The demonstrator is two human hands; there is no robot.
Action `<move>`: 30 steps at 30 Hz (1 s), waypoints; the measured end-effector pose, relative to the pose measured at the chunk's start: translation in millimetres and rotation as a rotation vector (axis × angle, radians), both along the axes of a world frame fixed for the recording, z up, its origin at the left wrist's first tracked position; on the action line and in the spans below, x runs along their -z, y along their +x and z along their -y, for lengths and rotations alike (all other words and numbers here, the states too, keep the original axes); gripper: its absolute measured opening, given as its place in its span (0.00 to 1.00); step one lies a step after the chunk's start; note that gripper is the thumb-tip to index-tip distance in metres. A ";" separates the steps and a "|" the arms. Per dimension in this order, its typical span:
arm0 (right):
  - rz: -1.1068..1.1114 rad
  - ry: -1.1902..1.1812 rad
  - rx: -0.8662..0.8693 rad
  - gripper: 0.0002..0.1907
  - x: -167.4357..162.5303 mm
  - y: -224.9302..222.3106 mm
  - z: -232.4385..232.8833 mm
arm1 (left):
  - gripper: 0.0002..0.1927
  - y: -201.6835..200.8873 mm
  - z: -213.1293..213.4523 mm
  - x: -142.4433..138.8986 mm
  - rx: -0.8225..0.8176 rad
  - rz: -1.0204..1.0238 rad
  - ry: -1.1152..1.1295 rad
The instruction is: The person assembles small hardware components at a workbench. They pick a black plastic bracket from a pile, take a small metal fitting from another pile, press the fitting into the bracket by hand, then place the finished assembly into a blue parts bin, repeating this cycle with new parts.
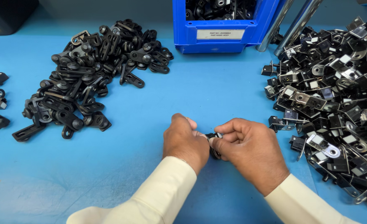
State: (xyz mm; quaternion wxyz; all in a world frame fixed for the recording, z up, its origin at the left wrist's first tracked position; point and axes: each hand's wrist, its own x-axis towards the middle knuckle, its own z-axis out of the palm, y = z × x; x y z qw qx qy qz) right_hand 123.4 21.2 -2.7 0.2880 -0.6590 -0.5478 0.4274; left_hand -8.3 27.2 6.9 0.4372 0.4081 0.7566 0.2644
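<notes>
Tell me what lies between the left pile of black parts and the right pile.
In the head view, bare blue table lies between the left pile and the right pile; nearer the camera, the left hand and right hand hold a small black part.

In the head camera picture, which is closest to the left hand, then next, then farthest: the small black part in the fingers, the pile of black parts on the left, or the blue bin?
1. Small black part: pinched between the left hand and right hand, touching.
2. Pile of black parts: up and to the left on the blue table.
3. Blue bin: at the far top edge.
</notes>
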 end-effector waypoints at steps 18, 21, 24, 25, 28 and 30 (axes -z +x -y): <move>-0.353 -0.155 0.105 0.12 0.4 8.2 -0.5 | 0.26 1.9 24.0 -13.7 0.022 0.050 0.041; -0.335 -0.188 0.102 0.13 -1.2 10.4 -4.1 | 0.26 2.4 17.3 -14.5 -0.002 0.062 -0.002; -0.368 -0.179 0.094 0.13 0.8 11.0 -5.6 | 0.22 0.2 12.0 -13.8 -0.101 0.236 -0.092; -0.361 -0.174 0.106 0.13 1.9 10.6 -5.8 | 0.21 -0.9 11.1 -13.0 -0.141 0.318 -0.129; -0.350 -0.152 0.126 0.12 5.2 8.0 -5.4 | 0.17 -2.4 10.5 -8.9 -0.186 0.385 -0.144; -0.353 -0.128 0.117 0.12 5.6 5.8 -5.3 | 0.16 -0.3 11.3 -5.4 -0.220 0.368 -0.125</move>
